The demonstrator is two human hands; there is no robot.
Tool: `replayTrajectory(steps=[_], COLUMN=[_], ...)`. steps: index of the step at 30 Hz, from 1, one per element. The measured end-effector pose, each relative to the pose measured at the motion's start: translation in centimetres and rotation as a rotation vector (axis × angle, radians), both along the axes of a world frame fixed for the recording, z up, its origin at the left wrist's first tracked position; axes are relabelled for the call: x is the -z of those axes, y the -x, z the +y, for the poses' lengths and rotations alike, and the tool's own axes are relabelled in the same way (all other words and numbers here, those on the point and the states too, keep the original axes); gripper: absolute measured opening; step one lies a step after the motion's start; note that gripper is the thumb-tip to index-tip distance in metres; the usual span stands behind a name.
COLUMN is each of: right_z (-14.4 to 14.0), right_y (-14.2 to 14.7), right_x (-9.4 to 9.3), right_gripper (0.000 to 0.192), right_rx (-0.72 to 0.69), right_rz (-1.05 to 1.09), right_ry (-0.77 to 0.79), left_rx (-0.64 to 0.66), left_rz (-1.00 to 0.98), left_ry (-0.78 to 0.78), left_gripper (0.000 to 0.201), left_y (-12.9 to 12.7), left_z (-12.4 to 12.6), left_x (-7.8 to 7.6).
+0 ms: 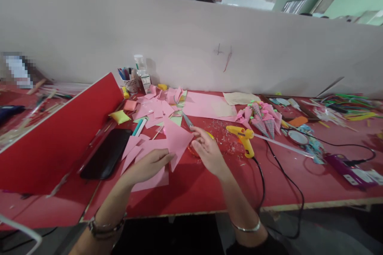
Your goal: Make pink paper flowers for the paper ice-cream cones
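My left hand (pixel 151 164) pinches a pink paper piece (pixel 176 139) by its lower left edge, lifting it over other pink sheets (pixel 149 181) on the red table (pixel 191 191). To the right of that piece hovers my right hand (pixel 206 147), fingers spread, holding nothing. It is just above a round orange-rimmed object (pixel 192 150), mostly hidden beneath it. A pair of scissors with a grey blade (pixel 187 119) lies just beyond my right fingertips.
A yellow glue gun (pixel 243 137) with a black cable (pixel 281 179) stands right of my hand, near several pink paper cones (pixel 263 119). A black case (pixel 106 153) and a red divider board (pixel 56 135) lie left. A cup of pens (pixel 129 81) stands at the back wall.
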State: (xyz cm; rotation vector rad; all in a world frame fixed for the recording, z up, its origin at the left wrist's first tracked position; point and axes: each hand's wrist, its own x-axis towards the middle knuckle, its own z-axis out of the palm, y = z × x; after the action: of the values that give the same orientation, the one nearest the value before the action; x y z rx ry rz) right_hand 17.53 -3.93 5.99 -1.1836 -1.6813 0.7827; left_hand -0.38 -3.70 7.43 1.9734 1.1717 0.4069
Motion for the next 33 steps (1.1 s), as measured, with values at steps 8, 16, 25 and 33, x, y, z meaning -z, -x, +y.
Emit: replayTrajectory(steps=[8, 16, 25, 33], right_z=[-2.5, -3.2, -4.1, -5.0], right_y=[0.8, 0.5, -1.7, -2.4], right_x=[1.0, 1.3, 3.2, 5.5], right_gripper=[0.039, 0.016, 0.024, 0.033], right_rx=[0.071, 0.046, -0.167, -0.224], right_rz=[-0.366, -0.290, -0.523, -0.711], right_ry=[-0.219, -0.219, -0.457, -0.459], left_rx=[-0.048, -0.019, 0.297, 0.216], left_rz=[0.181, 0.224, 0.369, 0.386], left_ry=[-0.139, -0.374, -1.121, -1.050], left_gripper=[0.038, 0.031, 0.036, 0.035], left_y=[-1.2, -0.9, 0.3, 0.9], left_z=[-2.6, -2.9, -4.5, -5.6], left_x=[0.3, 1.7, 2.3, 4.5])
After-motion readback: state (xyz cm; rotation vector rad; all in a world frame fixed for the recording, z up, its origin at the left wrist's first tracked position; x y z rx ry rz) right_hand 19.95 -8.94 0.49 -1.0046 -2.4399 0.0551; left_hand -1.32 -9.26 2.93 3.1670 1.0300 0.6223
